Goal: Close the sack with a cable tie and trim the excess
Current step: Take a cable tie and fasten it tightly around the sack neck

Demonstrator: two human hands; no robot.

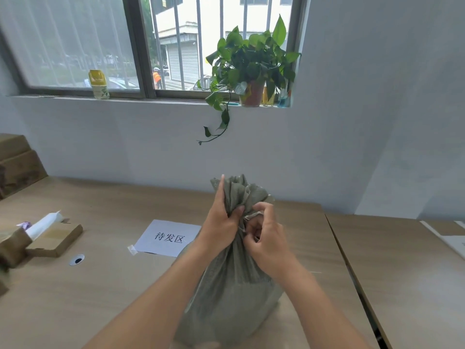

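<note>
The sack (234, 285) stands upright on the pale wood worktop (113, 285) in front of me, its grey-green woven cloth gathered into a neck near the top. My left hand (221, 222) grips that neck, thumb pressed across the bunched fabric and forefinger stretched up along the loose mouth above. My right hand (264, 240) is curled at the same spot, fingers pinching a thin pale band — the cable tie (251, 215) — which wraps the neck; how far round it goes is hidden behind my fingers. Just left of the sack lies a white sheet of paper (167, 238) printed with three characters, and farther left an open cardboard box (56, 239) with a white roll (45, 224) leaning on it. A second worktop (402, 273) butts against mine on the right (its far edge is cut off). Behind runs a white wall with a barred window (176, 41); on its sill stand a leafy potted plant (251, 66) and a yellow-capped bottle (98, 84), its label too small to read.
</note>
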